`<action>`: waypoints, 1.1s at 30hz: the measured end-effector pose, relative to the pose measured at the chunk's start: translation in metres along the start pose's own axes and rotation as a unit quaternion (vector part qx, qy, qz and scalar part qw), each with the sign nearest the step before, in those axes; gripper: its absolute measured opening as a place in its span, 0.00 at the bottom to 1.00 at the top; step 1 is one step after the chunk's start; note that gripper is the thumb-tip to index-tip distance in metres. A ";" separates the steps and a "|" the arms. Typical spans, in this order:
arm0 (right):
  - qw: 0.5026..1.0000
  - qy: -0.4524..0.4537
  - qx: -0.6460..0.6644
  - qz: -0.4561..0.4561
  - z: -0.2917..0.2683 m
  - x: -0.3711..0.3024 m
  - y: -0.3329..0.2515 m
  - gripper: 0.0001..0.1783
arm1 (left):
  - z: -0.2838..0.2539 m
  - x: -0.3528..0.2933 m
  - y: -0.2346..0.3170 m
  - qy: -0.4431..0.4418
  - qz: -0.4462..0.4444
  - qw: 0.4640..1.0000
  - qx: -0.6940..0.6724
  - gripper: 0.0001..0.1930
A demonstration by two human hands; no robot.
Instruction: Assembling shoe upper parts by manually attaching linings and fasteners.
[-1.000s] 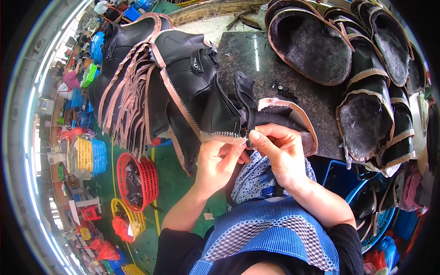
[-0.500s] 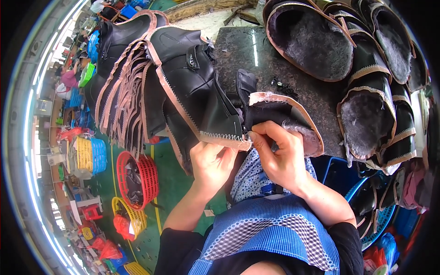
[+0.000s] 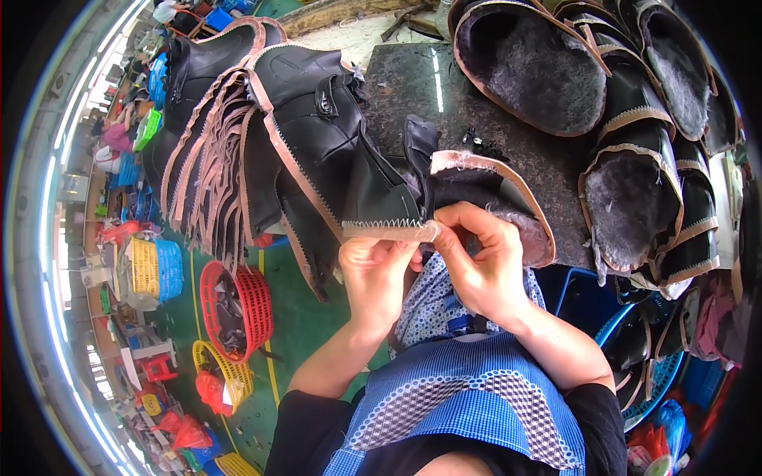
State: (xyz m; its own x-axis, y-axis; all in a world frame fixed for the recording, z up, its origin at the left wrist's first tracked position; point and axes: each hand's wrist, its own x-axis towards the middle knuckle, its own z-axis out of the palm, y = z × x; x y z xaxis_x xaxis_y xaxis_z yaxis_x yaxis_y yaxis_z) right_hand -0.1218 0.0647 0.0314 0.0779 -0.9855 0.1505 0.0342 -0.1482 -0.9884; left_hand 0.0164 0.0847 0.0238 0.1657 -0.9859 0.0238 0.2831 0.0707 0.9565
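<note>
A black boot upper (image 3: 317, 131) lies before me, its bottom edge trimmed with a tan strip (image 3: 385, 232) and pale zigzag stitching. My left hand (image 3: 375, 278) pinches this strip from below, fingertips partly hidden behind it. At the strip's right end, beside the black zipper (image 3: 419, 155), my right hand (image 3: 482, 258) is closed, thumb and forefinger pinching the corner. Behind my right hand, the other side of the upper shows a grey fleece lining (image 3: 533, 230) inside a tan rim. Tan strips (image 3: 213, 174) hang in a bunch at the upper's left.
Several fleece-lined boot uppers (image 3: 631, 194) are piled on the right of the dark, speckled tabletop (image 3: 397, 75). Small black scraps (image 3: 476, 143) lie behind my right hand. On the green floor at left stand a red basket (image 3: 254, 305) and a yellow basket (image 3: 230, 377).
The tan strip between my hands has gone from slanting to nearly level. My left hand has shifted slightly right, and the right hand still pinches near the strip's end.
</note>
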 end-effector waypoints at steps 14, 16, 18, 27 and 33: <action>0.906 -0.070 -0.302 -0.289 -0.043 0.057 -0.042 0.12 | 0.014 0.040 0.035 -0.162 0.122 0.932 0.300 0.07; 0.949 -0.115 -0.210 -0.206 -0.045 0.063 -0.036 0.08 | 0.010 0.038 0.048 -0.190 0.096 0.916 0.339 0.08; 0.973 -0.163 -0.137 -0.087 -0.044 0.063 -0.037 0.05 | 0.003 0.039 0.054 -0.194 0.106 0.902 0.370 0.08; 0.955 -0.224 0.152 0.120 -0.020 0.060 -0.023 0.10 | -0.009 0.037 0.074 -0.200 0.113 0.886 0.403 0.07; 0.939 -0.254 0.189 0.131 -0.021 0.063 -0.024 0.09 | -0.019 0.041 0.087 -0.215 -0.046 0.926 0.307 0.06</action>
State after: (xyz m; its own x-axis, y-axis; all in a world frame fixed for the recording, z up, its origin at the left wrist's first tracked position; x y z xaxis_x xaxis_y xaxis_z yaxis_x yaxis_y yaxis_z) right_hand -0.1390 0.0049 0.0638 0.5952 -0.8035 -0.0118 0.2908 0.2290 -0.9290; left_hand 0.0655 0.0529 0.1025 -0.2610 -0.9622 -0.0776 -0.3340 0.0146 0.9425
